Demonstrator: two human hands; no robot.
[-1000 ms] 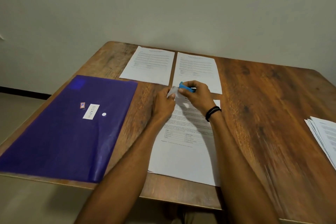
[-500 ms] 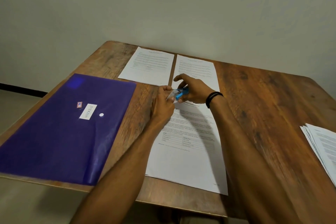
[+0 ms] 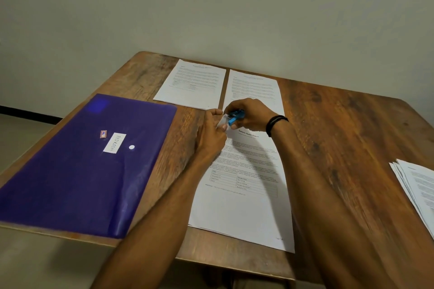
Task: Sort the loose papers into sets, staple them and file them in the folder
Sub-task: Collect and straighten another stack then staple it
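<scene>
A set of printed papers (image 3: 244, 209) lies in front of me on the wooden table (image 3: 347, 138). My left hand (image 3: 211, 135) pinches its lifted top left corner. My right hand (image 3: 250, 115) grips a small blue stapler (image 3: 234, 118) that sits on that corner. Two more paper sets lie side by side at the far edge: one on the left (image 3: 195, 84), one on the right (image 3: 254, 88). A purple folder (image 3: 77, 169) with a white label lies closed on the left.
A fanned stack of loose papers (image 3: 415, 185) lies at the right edge of the table. The folder reaches the table's near left edge. A plain wall stands behind the table.
The corner of the near set has come up off the table in my left hand. My right hand turned the stapler from lying flat above the paper to biting on that corner.
</scene>
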